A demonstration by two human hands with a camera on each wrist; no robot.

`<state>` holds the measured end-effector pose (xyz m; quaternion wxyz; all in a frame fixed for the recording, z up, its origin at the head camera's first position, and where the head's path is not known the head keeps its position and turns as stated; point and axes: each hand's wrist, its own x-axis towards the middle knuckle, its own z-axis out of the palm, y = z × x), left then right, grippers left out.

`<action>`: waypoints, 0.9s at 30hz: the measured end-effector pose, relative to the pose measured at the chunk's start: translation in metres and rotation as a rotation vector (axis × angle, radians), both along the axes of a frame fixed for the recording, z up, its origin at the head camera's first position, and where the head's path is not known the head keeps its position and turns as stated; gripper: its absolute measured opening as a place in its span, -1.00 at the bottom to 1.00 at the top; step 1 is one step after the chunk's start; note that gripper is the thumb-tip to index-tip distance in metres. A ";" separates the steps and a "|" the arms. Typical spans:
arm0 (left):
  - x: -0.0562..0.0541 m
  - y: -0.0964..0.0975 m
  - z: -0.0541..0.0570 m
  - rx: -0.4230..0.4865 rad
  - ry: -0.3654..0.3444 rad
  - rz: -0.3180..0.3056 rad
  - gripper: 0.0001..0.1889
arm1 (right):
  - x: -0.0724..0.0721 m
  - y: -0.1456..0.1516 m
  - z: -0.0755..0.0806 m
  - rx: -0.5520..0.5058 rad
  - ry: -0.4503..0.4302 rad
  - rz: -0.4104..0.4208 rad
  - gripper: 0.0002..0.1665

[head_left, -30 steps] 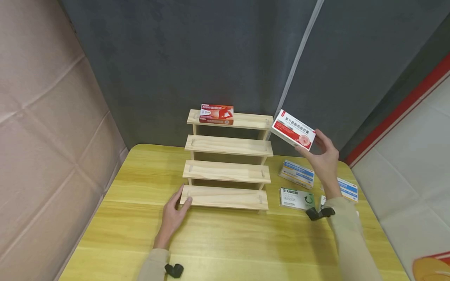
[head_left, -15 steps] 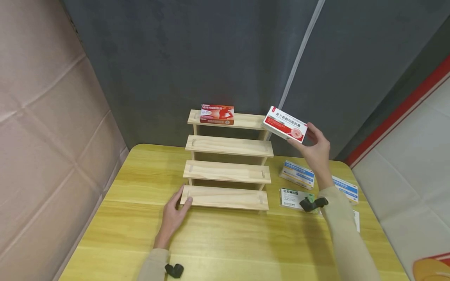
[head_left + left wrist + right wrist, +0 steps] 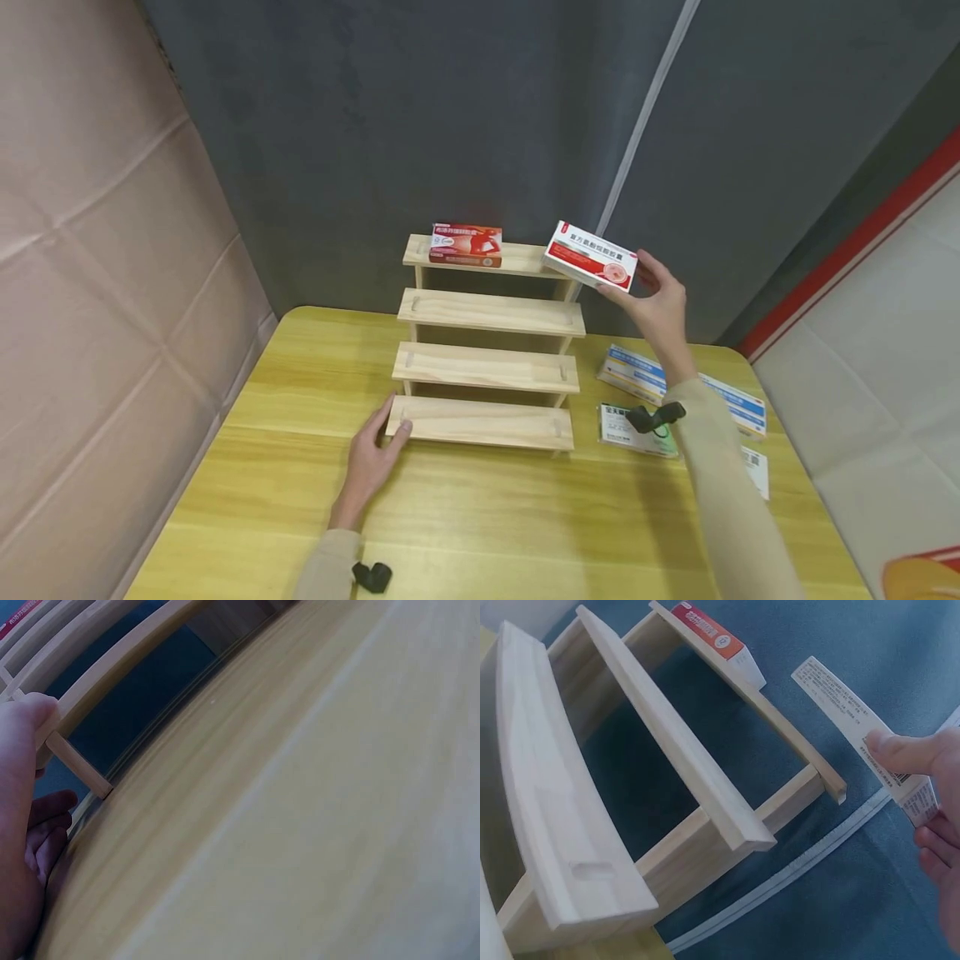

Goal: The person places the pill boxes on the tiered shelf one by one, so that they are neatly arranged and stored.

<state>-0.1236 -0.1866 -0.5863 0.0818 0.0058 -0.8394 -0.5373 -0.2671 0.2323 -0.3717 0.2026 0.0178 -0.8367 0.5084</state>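
Observation:
My right hand (image 3: 658, 307) pinches one end of a white and red medicine box (image 3: 590, 257), thumb in front and fingers behind. The box is tilted, above the right end of the top step of a wooden stepped rack (image 3: 487, 311). From the right wrist view, a gap shows between the box (image 3: 847, 712) and the top board. On that board's left part lies a red medicine box (image 3: 466, 245). My left hand (image 3: 371, 457) holds the left end of the lowest step; its thumb lies on the board, the other fingers curl at its side in the left wrist view.
Right of the rack, blue and white boxes (image 3: 632, 372) and a green and white box (image 3: 626, 432) lie on the wooden table (image 3: 465, 517). A white box (image 3: 756, 472) is partly hidden by my right sleeve. A dark curtain (image 3: 375, 150) hangs behind.
My right hand has carried the white and red box leftward and slightly up in the view, bringing it over the top step's right end. My left hand has stayed on the rack.

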 end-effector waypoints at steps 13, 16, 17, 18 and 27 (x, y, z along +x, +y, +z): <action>0.000 0.000 -0.001 -0.008 0.008 0.005 -0.33 | -0.022 -0.016 0.011 0.028 -0.076 0.133 0.00; 0.000 0.000 -0.001 -0.004 0.011 0.006 -0.33 | -0.026 -0.019 0.013 0.045 -0.084 0.171 0.01; 0.001 0.000 -0.001 -0.003 0.011 0.006 -0.33 | -0.028 -0.020 0.013 0.050 -0.085 0.181 0.00; 0.001 0.000 -0.001 0.000 0.011 0.008 -0.33 | -0.030 -0.021 0.013 0.058 -0.086 0.190 0.00; 0.000 0.000 0.000 -0.009 0.003 0.009 -0.32 | -0.040 -0.026 0.019 0.115 -0.091 0.235 -0.04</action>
